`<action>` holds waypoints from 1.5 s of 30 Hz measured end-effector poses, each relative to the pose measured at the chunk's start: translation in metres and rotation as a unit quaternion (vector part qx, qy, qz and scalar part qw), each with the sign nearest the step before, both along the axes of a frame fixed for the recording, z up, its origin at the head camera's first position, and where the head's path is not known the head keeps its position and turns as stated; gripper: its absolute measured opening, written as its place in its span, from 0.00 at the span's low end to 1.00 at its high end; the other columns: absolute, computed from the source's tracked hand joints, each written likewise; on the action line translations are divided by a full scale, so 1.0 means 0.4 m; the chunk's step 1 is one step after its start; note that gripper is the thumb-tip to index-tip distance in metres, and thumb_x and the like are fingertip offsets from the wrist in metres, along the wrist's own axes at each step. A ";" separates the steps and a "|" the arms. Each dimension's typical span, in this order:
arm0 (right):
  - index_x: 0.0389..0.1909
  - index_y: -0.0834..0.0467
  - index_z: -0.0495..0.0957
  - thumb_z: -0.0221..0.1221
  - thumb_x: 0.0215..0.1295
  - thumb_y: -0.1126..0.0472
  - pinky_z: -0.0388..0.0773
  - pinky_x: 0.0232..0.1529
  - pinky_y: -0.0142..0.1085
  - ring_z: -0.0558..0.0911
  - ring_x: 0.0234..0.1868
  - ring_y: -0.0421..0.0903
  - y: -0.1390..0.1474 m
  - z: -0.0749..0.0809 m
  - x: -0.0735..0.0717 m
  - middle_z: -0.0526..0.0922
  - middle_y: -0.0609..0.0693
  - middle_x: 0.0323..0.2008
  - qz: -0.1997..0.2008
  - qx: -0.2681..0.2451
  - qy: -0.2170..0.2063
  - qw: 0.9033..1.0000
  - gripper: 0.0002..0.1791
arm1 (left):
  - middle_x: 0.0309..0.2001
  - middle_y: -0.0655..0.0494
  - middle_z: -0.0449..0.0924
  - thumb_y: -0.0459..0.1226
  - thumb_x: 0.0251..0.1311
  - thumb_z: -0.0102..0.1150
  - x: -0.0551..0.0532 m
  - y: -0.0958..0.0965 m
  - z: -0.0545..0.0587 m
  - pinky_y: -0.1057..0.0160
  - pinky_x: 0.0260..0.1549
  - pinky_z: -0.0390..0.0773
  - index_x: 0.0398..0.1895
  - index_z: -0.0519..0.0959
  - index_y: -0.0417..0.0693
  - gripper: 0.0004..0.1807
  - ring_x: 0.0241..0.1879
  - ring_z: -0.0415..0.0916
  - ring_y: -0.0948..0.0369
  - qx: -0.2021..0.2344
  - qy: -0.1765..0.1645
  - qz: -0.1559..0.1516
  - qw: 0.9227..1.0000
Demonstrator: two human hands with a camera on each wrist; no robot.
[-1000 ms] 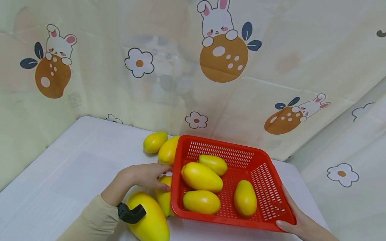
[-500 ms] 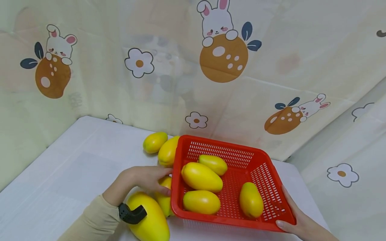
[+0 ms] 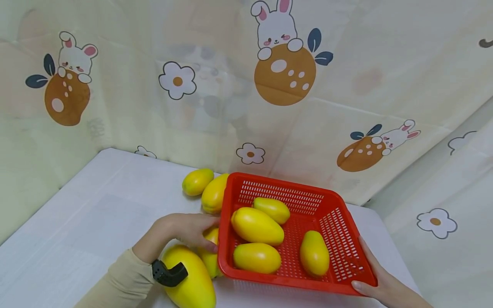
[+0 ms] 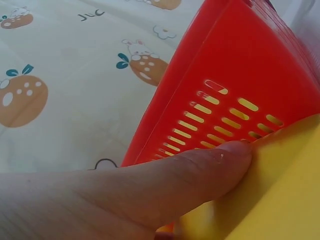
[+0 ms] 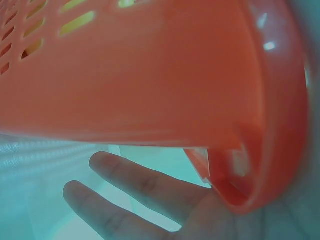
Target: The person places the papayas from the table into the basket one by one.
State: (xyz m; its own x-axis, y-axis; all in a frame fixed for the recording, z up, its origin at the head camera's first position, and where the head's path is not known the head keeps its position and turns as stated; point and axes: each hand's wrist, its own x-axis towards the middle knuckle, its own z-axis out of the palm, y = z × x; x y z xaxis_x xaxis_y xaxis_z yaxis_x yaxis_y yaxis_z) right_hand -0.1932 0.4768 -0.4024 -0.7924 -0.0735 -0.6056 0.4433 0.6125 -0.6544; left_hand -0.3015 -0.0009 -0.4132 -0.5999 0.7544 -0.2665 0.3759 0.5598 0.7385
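A red plastic basket (image 3: 286, 280) with slotted walls stands slightly askew on the white table. Inside lie a mango (image 3: 257, 226), a smaller one behind it, one in front and a single mango (image 3: 314, 253) towards the right. My left hand (image 3: 192, 229) holds the basket's left side. Its thumb (image 4: 200, 172) lies along the slotted wall, while the other fingertips are hidden. At the near right corner my right hand (image 3: 379, 280) grips the rim, thumb on top. Two of its fingers (image 5: 145, 185) extend below the basket in the right wrist view.
A large yellow fruit (image 3: 192, 282) lies under my left wrist, with another yellow fruit (image 3: 209, 259) beside the basket, partly covered by my hand. Two more fruits (image 3: 197, 182) sit at the back left. A patterned curtain (image 3: 215, 107) hangs behind the table.
The single mango at the right of the basket rolled right, then back left. My left hand has shifted slightly down along the basket's side. The basket and right hand stay in place.
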 end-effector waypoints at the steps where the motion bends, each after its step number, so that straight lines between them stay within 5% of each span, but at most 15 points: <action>1: 0.64 0.29 0.10 0.51 0.68 0.46 0.81 0.47 0.45 0.66 0.57 0.52 0.000 0.000 0.000 0.38 0.64 0.71 0.000 0.002 0.000 1.000 0.54 | 0.62 0.68 0.68 0.47 0.53 0.66 -0.001 0.000 -0.001 0.52 0.68 0.59 0.68 0.62 0.64 0.38 0.57 0.65 0.65 0.003 -0.003 0.001 1.000; 10: 0.64 0.27 0.10 0.51 0.67 0.45 0.81 0.48 0.45 0.64 0.58 0.53 -0.002 0.000 -0.002 0.35 0.63 0.72 0.004 0.010 0.003 1.000 0.54 | 0.54 0.69 0.73 0.48 0.53 0.66 -0.005 -0.009 0.000 0.54 0.63 0.64 0.62 0.68 0.63 0.32 0.53 0.67 0.65 -0.004 0.008 0.024 1.000; 19: 0.63 0.24 0.11 0.51 0.67 0.45 0.81 0.48 0.44 0.65 0.58 0.53 0.000 -0.002 0.000 0.33 0.62 0.72 0.001 0.004 0.001 1.000 0.53 | 0.59 0.57 0.66 0.48 0.51 0.68 -0.002 -0.019 0.013 0.51 0.61 0.67 0.60 0.70 0.60 0.31 0.56 0.64 0.60 -0.038 0.026 0.068 0.997; 32: 0.62 0.24 0.10 0.50 0.68 0.46 0.81 0.49 0.45 0.67 0.57 0.50 0.001 -0.002 0.000 0.38 0.64 0.71 0.003 -0.013 -0.001 1.000 0.53 | 0.57 0.63 0.71 0.46 0.50 0.68 -0.004 -0.022 0.015 0.51 0.63 0.66 0.55 0.72 0.64 0.27 0.56 0.65 0.62 -0.043 0.037 0.072 0.996; 45: 0.62 0.22 0.11 0.51 0.67 0.46 0.81 0.48 0.46 0.68 0.56 0.50 0.001 -0.004 0.001 0.36 0.62 0.73 -0.007 -0.006 -0.001 1.000 0.53 | 0.52 0.64 0.74 0.44 0.50 0.69 -0.005 -0.037 0.025 0.55 0.60 0.68 0.57 0.73 0.55 0.28 0.53 0.67 0.62 -0.045 0.060 0.079 0.994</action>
State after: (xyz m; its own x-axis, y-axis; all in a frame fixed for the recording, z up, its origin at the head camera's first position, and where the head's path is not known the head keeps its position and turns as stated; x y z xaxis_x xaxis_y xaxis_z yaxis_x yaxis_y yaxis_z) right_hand -0.1927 0.4771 -0.4042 -0.7923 -0.0706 -0.6060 0.4527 0.5979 -0.6615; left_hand -0.3035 -0.0158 -0.4032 -0.7407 0.6243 -0.2482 0.3606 0.6811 0.6372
